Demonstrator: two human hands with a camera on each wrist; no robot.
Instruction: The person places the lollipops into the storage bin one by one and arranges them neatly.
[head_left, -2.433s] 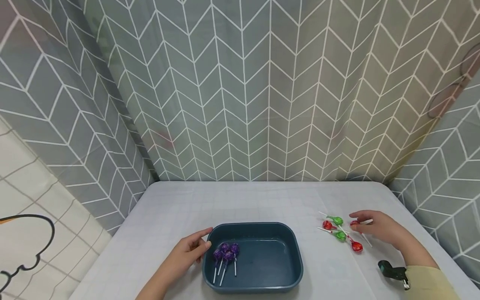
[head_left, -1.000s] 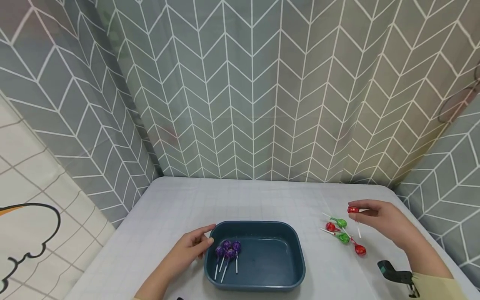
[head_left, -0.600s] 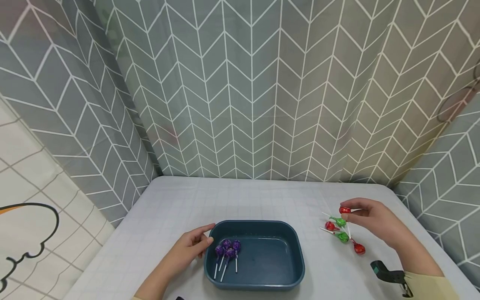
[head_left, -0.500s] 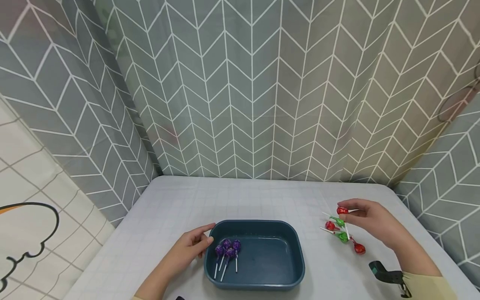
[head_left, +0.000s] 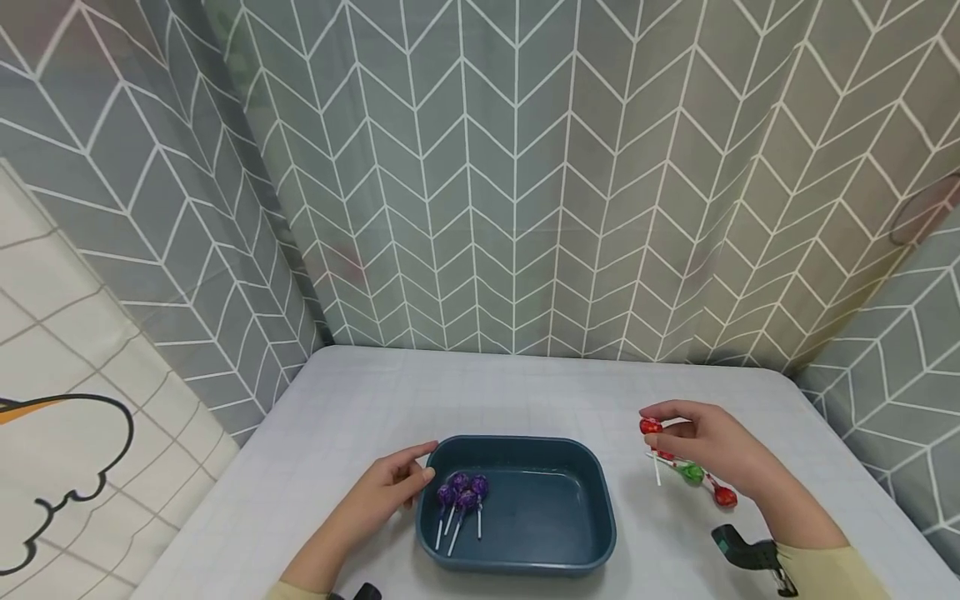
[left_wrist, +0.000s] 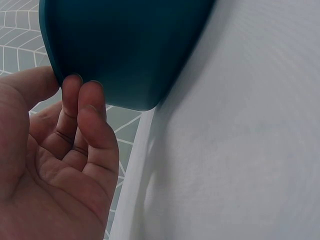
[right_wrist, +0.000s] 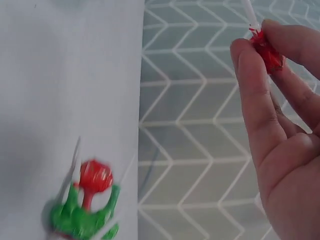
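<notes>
My right hand [head_left: 701, 437] pinches a red-wrapped lollipop [head_left: 650, 426] by its candy head between thumb and fingers, above the table. The white stick points down in the head view. Under and beside this hand lie a green lollipop [head_left: 692, 473] and a red lollipop [head_left: 724, 497]; others are partly hidden by the hand. My left hand [head_left: 392, 481] holds the left rim of a dark blue tub [head_left: 540, 569], thumb at the rim and bent fingers against the outer wall in the left wrist view. Several purple lollipops [head_left: 465, 497] lie in the tub's left side, sticks toward me.
The tub stands at the front middle of a table with a white cloth [head_left: 360, 392]. A grey patterned curtain [head_left: 525, 208] hangs behind the table and at both sides. A black wrist device [head_left: 742, 550] sits beside the right sleeve.
My right hand has lifted the red lollipop off the table and carried it left, over the other lollipops toward the tub. The left hand stays at the tub's rim. The head view shifted slightly.
</notes>
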